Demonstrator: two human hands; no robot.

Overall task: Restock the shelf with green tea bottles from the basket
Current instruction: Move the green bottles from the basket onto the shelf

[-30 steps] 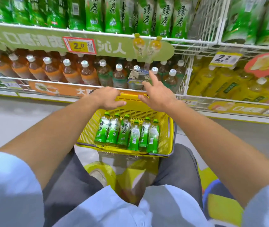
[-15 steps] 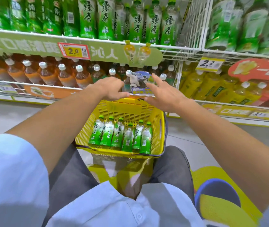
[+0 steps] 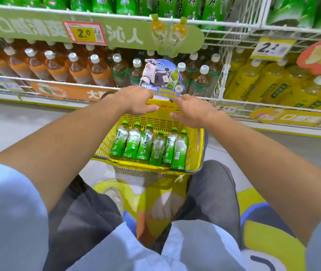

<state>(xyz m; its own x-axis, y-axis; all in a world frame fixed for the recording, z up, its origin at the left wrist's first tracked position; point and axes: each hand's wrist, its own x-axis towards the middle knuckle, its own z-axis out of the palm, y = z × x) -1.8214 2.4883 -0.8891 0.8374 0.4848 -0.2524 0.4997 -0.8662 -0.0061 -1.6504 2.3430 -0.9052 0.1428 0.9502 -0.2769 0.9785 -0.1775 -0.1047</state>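
Note:
A yellow plastic basket (image 3: 195, 151) rests on my lap and holds several green tea bottles (image 3: 148, 147) lying side by side, caps pointing at the shelf. My left hand (image 3: 136, 100) and my right hand (image 3: 193, 110) both clasp the basket's far rim, thumbs underneath and fingers over the top. A blue promotional card (image 3: 161, 79) showing a scooter stands right above my fingertips; whether my fingers also pinch it is unclear. More green tea bottles (image 3: 175, 6) fill the top shelf behind a white wire rail.
The middle shelf holds brown tea bottles (image 3: 58, 67) with white caps, and yellow bottles (image 3: 273, 85) sit in the right bay behind a wire divider (image 3: 222, 79). Price tags (image 3: 84, 33) hang on the green shelf banner. Grey floor lies on both sides of my knees.
Both hands came down from the card's sides onto the basket's far rim, and the right hand closed. The view moved closer to the shelf.

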